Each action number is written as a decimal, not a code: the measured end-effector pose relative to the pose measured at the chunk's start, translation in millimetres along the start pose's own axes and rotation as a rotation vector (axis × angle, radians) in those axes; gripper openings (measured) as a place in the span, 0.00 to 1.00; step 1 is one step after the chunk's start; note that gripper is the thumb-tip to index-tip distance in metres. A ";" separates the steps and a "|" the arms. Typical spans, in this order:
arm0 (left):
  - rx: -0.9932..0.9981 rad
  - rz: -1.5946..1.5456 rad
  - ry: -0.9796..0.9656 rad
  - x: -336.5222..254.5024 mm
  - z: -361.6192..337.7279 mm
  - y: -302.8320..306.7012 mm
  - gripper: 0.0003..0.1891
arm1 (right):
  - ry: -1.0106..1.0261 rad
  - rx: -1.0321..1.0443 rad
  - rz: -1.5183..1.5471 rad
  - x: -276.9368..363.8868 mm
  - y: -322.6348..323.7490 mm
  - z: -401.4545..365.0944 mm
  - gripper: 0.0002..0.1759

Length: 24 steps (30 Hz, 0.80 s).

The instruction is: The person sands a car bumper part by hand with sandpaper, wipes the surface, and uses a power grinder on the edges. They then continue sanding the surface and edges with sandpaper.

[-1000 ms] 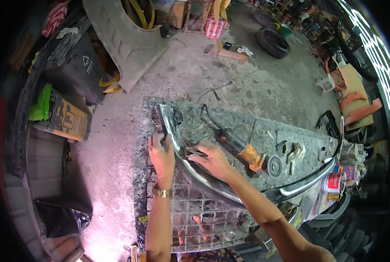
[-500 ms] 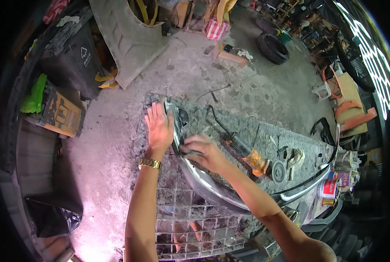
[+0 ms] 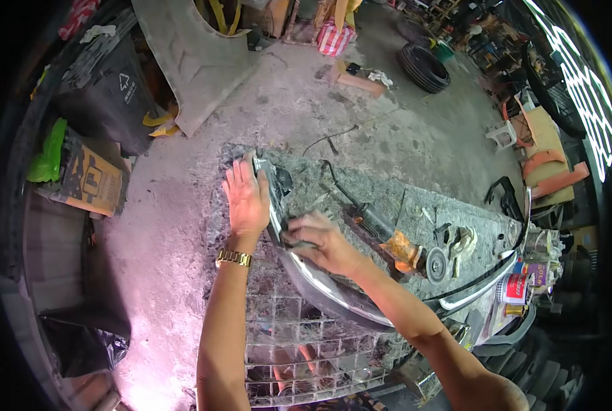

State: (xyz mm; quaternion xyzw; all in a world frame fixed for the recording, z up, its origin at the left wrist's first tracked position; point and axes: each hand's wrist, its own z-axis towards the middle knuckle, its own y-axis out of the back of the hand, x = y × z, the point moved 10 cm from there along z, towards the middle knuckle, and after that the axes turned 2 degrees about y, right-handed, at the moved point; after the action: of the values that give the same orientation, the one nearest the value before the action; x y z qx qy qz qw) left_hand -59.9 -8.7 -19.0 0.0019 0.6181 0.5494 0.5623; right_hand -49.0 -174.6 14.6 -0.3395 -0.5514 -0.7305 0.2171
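Head view. I see the left hand laid flat, fingers straight and together, palm pressing down on one end of a long curved chrome strip; it closes around nothing. The right hand, just beside it along the strip, is curled shut over a small dark pad held against the bright face. I cannot tell what the pad is made of.

From the grip the strip sweeps away in a wide arc across a speckled bench. A grinder lies just beyond the right hand, inside the arc. A wire mesh sits under both forearms.

I judge the strip light for its length but thin and springy, so an unsupported end would whip or kink. The polished face looks slippery and easily scratched, and the edges may be sharp. It is best held with a flat palm close to the worked spot, or by the back edge at two places well apart.
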 end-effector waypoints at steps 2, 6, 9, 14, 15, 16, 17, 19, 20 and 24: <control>-0.019 0.013 -0.024 0.0 0.8 -2.1 0.25 | 0.037 -0.002 0.001 -0.8 -1.5 -8.1 0.16; 0.002 0.005 -0.007 3.2 -4.6 -3.2 0.25 | 0.053 -0.015 0.005 -2.4 -3.4 -4.4 0.15; -0.040 0.058 -0.027 -1.2 1.8 0.9 0.25 | 0.064 -0.014 -0.006 -3.0 1.1 6.9 0.15; 0.014 0.018 -0.009 0.0 1.0 -3.9 0.24 | 0.044 0.000 -0.007 -5.3 -3.6 -3.8 0.16; -0.020 0.045 -0.023 -3.8 -0.8 -0.1 0.24 | 0.090 -0.021 -0.019 2.2 -2.4 -6.4 0.16; -0.058 0.070 -0.032 -5.2 0.2 3.7 0.24 | 0.093 -0.030 -0.019 2.9 -0.3 -6.9 0.15; -0.058 0.070 -0.032 -3.1 3.1 2.4 0.24 | 0.093 -0.030 -0.019 -3.5 -0.5 -2.8 0.15; -0.018 0.047 -0.035 -4.7 0.2 2.2 0.23 | 0.025 -0.034 -0.015 -8.3 -2.0 4.6 0.17; -0.030 0.061 -0.049 -5.6 1.6 3.5 0.23 | 0.010 -0.061 -0.032 -7.7 -0.3 0.8 0.19; -0.020 0.100 -0.060 -5.5 3.4 1.2 0.23 | 0.016 -0.093 -0.053 2.5 6.3 -5.4 0.18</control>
State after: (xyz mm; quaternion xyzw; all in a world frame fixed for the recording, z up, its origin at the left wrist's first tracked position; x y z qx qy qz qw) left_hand -56.2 -9.3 -13.6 0.0435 0.5946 0.5825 0.5525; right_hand -47.7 -181.4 19.7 -0.3284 -0.5240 -0.7634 0.1863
